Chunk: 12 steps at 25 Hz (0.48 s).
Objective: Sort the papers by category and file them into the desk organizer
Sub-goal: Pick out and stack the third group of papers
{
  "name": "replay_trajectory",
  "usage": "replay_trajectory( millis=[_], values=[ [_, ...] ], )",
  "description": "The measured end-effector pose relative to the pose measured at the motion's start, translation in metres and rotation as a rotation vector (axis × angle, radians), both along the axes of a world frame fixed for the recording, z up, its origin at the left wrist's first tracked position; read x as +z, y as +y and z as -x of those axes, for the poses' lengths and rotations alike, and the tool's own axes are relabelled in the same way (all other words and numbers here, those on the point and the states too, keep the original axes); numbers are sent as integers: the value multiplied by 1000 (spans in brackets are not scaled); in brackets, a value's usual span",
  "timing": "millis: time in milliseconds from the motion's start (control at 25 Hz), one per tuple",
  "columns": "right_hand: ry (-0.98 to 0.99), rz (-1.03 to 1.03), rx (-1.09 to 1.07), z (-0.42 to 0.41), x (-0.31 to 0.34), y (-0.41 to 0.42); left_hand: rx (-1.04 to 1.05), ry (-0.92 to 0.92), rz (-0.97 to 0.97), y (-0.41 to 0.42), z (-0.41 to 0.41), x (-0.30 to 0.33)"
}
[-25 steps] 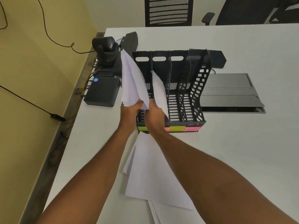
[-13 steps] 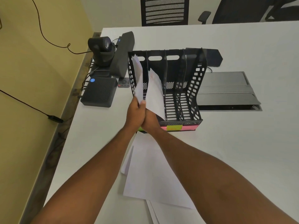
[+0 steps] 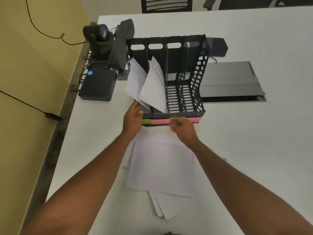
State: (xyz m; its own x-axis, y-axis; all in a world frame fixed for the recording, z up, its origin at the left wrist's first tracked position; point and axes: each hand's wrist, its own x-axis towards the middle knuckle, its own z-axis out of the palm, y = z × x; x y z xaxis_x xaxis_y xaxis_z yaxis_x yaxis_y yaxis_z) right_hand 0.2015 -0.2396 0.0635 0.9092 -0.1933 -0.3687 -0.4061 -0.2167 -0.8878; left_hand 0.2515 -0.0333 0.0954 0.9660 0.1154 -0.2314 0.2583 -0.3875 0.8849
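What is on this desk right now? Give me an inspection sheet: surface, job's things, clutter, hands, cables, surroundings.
Surface: white table, bare on the right.
Job's things: black organizer with four slots; papers lean in the leftmost slot, a sheet in the second, other two hold nothing; coloured labels along its front; loose pile on the table before it.
Clutter: webcam, speaker bar, black box, grey hatch.
Hands: left hand touches the organizer's front left corner; right hand over the pile, holding nothing.
Cables: cords on the wall.
Surroundings: yellow wall, chairs.
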Motion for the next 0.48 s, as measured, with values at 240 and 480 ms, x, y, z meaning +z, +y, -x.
replay_trajectory(
  millis=[240,480],
  values=[
    [363,30,-438,110,-57,-86,204,18,-241,31,111,-63],
    [461,254,-233,166,-67,-68,14,427,-344,34,182,-94]
  ],
)
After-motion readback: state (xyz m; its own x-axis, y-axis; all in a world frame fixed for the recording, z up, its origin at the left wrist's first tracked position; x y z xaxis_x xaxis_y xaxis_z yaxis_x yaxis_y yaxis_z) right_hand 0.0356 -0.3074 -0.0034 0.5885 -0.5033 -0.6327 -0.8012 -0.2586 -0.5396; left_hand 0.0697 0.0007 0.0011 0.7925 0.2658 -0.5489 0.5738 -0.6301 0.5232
